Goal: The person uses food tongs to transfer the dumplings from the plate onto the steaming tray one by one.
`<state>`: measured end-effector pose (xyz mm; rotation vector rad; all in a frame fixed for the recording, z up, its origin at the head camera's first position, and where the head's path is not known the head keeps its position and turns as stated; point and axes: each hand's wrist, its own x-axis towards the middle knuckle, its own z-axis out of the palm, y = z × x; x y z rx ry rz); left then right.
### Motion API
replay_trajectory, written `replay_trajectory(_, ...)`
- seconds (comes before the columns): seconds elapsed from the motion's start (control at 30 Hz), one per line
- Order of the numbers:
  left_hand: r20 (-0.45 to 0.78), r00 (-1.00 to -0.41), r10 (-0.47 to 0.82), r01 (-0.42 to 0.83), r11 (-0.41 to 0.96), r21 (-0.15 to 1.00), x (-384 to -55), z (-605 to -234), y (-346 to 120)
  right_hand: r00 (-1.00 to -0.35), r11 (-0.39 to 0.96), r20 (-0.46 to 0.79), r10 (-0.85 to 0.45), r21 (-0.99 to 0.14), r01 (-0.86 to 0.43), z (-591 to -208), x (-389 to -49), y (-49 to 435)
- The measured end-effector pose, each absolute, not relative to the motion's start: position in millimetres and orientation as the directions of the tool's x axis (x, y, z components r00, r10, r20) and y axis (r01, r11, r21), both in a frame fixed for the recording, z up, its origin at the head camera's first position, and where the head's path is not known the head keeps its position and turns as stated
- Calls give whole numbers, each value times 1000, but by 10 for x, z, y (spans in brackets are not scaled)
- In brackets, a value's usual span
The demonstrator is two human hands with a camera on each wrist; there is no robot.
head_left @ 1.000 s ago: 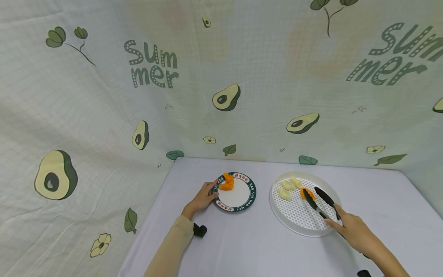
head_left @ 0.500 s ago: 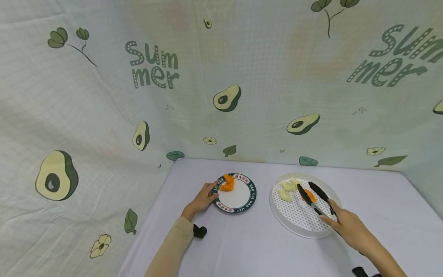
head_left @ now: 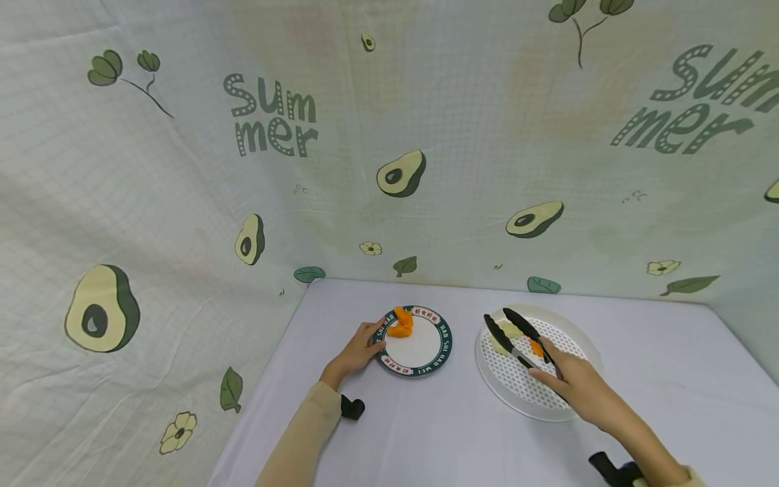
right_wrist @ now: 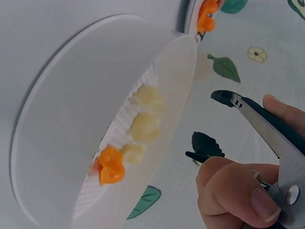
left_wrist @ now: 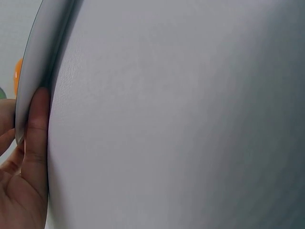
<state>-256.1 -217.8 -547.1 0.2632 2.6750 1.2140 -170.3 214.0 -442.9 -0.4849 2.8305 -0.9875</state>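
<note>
My left hand (head_left: 355,351) pinches the left rim of a round plate (head_left: 420,370) with a dark green patterned border; in the left wrist view the fingers (left_wrist: 37,138) reach under it. Orange dumpling-like pieces (head_left: 399,330) lie on the plate's upper left. My right hand (head_left: 577,383) grips black-and-silver tongs (head_left: 522,324), their arms spread apart with nothing between the tips. In the head view the tongs overlap the left part of a white round perforated tray (head_left: 522,403). In it lie an orange piece (right_wrist: 111,167) and several pale yellow pieces (right_wrist: 145,128).
A white cloth covers the table (head_left: 395,433), with the plate left of the tray and a gap between them. Behind hangs a fabric backdrop (head_left: 456,223) printed with avocados, leaves and lettering. Black wrist straps (head_left: 351,408) show at both wrists.
My right hand has moved the tongs leftward across the tray, from around the orange piece to above the pale yellow ones. The orange piece stays in the tray. The left hand and plate are still.
</note>
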Motion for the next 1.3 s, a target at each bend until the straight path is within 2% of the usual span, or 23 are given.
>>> replay_trajectory(0.27, -75, -964, 256, 111, 640, 760, -2581, -5496, -2188, -910, 678, 97, -404, -636, -369, -4436, -1765, 1885)
replay_trajectory(0.53, -69, -964, 258, 120, 648, 752, -2574, -5504, -2188, -901, 688, 33, -432, -635, -352, -4458, -1825, 1629)
replay_trajectory(0.87, -80, -965, 250, 105, 648, 754, -2564, -5478, -2178, -874, 655, 25, -484, -652, -381, -4531, -1932, 1303)
replay_trajectory(1.1, -95, -967, 235, 84, 651, 755, -2572, -5473, -2171, -875, 658, -46, -482, -679, -326, -4625, -1992, 1074)
replay_trajectory(1.3, -83, -967, 241, 97, 648, 756, -2568, -5474, -2169, -868, 653, -46, -495, -679, -336, -4693, -2022, 944)
